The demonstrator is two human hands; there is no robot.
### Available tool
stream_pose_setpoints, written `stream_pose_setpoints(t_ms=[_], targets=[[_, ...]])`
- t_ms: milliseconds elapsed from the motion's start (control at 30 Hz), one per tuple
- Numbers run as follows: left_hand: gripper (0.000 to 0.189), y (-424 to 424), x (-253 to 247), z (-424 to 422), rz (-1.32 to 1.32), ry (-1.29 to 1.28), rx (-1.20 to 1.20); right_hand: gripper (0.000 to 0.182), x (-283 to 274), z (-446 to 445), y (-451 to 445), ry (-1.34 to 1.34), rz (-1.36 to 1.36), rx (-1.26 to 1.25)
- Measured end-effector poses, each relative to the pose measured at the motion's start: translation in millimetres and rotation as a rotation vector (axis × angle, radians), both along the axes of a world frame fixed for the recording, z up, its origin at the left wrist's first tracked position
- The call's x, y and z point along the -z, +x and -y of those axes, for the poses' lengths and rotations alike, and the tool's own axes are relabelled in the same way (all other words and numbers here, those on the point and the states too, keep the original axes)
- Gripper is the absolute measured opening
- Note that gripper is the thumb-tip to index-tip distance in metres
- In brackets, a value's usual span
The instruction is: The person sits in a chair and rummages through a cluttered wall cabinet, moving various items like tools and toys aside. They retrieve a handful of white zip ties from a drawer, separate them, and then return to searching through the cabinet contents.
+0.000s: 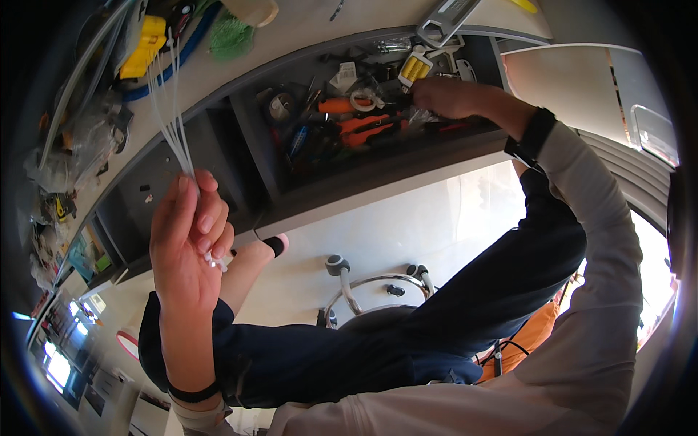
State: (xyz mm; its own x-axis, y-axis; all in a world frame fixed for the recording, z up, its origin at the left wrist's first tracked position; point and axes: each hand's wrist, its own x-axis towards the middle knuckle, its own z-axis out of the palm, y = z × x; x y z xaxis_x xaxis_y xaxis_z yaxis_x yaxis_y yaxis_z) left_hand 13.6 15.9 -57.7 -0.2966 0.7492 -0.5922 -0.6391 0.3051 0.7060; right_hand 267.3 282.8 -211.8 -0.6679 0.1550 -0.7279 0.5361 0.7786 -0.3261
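Note:
Several white plastic cable ties (173,125) stand up from my left hand (191,234), pinched between thumb and fingers, with their heads below the curled fingers. My right hand (444,98) reaches into the right part of an open drawer (305,188). Beside its fingertips is a white case with yellow cells (415,68), and a clear plastic wrapper (422,116) lies under the hand. The fingertips are blurred and partly hidden, so whether they grip anything is unclear. Left of that hand lie a white cable coil (366,100), an orange-handled tool (335,105) and another orange tool (365,129).
A roll of tape (281,106) sits left in the drawer, beside a divider (251,141). The desktop (305,27) behind holds a yellow plastic tool (144,48), green mesh (232,35) and a grey metal tool (444,22). Below are my legs (327,349) and a wheeled chair base (349,289).

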Motion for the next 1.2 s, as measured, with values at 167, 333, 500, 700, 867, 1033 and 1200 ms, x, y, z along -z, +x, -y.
stream_pose_setpoints(t_ms=[167,333,500,700,867,1033,1200], targets=[[0.018,1,-9,12,0.008,0.013,0.014,0.020,-68,0,22,-0.150,-0.345,0.591],[0.013,16,-34,12,0.040,0.125,0.085,0.014,-159,71,23,-0.254,-0.563,1.048],[0.015,59,-87,23,-0.083,0.153,0.145,0.035,-240,164,14,-0.583,-1.037,1.230],[0.022,98,-123,75,-0.033,0.303,0.195,0.028,-290,252,-9,-0.670,-1.230,1.083],[0.011,93,-143,112,-0.047,0.350,0.056,0.031,-315,289,-27,-0.657,-1.119,0.925],[0.014,72,-145,149,-0.038,0.397,-0.117,0.046,-324,310,-51,-0.658,-1.057,0.698],[0.016,12,-119,204,0.016,0.387,-0.425,0.044,-319,291,-55,-0.683,-0.980,0.587]])
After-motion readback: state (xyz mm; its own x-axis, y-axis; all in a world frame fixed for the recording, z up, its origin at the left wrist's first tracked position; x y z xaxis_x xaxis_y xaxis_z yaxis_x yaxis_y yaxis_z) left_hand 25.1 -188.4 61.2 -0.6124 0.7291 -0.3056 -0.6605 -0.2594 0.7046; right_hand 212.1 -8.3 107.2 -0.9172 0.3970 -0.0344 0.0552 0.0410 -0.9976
